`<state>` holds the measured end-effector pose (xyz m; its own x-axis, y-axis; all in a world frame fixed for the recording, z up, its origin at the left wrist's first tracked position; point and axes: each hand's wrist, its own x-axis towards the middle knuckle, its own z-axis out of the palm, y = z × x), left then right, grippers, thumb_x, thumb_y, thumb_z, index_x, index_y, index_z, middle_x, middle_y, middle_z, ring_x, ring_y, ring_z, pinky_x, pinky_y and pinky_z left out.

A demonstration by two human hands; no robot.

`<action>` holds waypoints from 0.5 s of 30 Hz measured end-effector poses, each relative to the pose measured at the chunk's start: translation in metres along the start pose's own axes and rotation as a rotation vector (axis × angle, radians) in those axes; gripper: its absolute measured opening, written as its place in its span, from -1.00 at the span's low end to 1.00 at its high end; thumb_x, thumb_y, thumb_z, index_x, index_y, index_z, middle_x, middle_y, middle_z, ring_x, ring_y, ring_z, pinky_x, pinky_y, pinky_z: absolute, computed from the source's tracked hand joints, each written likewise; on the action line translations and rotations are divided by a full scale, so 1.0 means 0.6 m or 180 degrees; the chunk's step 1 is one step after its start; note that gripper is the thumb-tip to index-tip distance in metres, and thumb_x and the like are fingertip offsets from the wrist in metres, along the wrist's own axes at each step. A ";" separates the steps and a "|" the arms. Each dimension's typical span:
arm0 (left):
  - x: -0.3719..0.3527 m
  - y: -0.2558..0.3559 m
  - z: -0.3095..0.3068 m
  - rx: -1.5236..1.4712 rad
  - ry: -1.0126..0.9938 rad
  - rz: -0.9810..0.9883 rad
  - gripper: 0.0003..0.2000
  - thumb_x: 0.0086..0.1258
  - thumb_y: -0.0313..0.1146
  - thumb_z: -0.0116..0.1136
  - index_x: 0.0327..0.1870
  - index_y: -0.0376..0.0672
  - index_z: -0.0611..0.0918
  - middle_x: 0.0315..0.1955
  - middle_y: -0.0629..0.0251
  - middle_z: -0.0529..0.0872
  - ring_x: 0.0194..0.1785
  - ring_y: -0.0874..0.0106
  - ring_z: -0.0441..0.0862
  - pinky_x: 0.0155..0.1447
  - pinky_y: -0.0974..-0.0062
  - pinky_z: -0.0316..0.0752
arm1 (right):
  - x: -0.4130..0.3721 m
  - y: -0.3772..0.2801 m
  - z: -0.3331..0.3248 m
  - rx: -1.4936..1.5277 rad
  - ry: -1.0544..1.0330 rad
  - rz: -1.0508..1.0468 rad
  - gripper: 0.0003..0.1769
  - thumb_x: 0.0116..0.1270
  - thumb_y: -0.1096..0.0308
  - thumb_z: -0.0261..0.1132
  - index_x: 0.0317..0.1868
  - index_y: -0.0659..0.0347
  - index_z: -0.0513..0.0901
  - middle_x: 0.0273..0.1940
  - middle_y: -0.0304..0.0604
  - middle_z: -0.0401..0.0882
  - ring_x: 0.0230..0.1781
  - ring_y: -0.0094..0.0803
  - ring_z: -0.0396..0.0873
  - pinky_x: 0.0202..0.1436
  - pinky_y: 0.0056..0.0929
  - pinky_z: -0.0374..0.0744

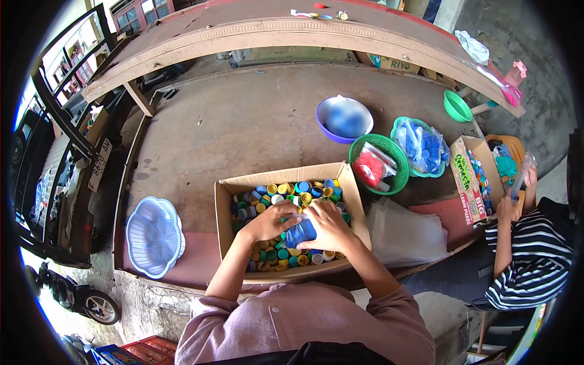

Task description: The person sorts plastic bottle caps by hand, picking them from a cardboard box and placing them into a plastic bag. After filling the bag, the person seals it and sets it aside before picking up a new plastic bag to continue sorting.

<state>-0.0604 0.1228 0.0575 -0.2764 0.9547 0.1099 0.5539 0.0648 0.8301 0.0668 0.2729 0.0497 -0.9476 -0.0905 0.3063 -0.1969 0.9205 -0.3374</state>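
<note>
Over a cardboard box [362, 219] of yellow, green, blue and white caps, both my hands hold one clear plastic bag [300, 233] with blue caps inside. My left hand [272, 222] has its fingers closed on the bag's upper left side. Around the right side of the same bag curl the fingers of my right hand [330, 226]. Loose bottle caps [281, 253] lie below and around the bag. The bag's top is partly hidden by my fingers.
A pale blue basket [155, 237] stands at left. Beyond the box are a purple bowl [344, 137], a green basket [404, 170] and a basket of bagged blue caps [421, 149]. Clear bags [407, 234] lie right of the box. A co-worker [529, 249] in stripes holds a bag.
</note>
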 end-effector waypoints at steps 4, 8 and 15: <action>0.008 -0.006 0.005 0.0001 -0.0029 -0.0245 -0.79 0.27 -0.31 0.11 -0.20 -0.26 0.56 -0.29 0.11 0.52 -0.12 0.24 0.47 -0.09 0.35 0.42 | 0.005 -0.008 -0.009 0.0050 -0.0489 0.0356 -0.13 -0.38 -0.03 0.53 -0.09 0.28 0.35 -0.16 -0.06 0.35 -0.04 -0.16 0.36 0.01 -0.19 0.32; 0.012 -0.019 0.021 0.0082 0.0133 -0.0036 -0.79 0.25 -0.31 0.14 -0.24 -0.27 0.54 -0.32 0.14 0.47 -0.16 0.24 0.44 -0.06 0.38 0.36 | 0.006 0.000 0.004 -0.0389 -0.0445 0.0341 -0.17 -0.40 0.11 0.55 -0.10 0.26 0.34 -0.14 -0.06 0.33 -0.03 -0.15 0.36 -0.02 -0.21 0.35; 0.015 -0.045 0.042 0.1190 0.0679 0.0375 -0.73 0.20 -0.33 0.15 -0.16 -0.30 0.49 -0.31 0.08 0.47 -0.17 0.14 0.43 -0.07 0.33 0.37 | 0.005 0.004 0.023 -0.0474 -0.0472 0.0742 -0.23 -0.33 0.26 0.52 -0.05 0.23 0.34 -0.11 -0.05 0.29 -0.05 -0.16 0.41 -0.05 -0.25 0.42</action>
<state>-0.0577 0.1369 0.0222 -0.3287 0.8832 0.3347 0.8262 0.0972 0.5549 0.0599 0.2697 0.0378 -0.9914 0.0853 0.0992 0.0587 0.9675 -0.2460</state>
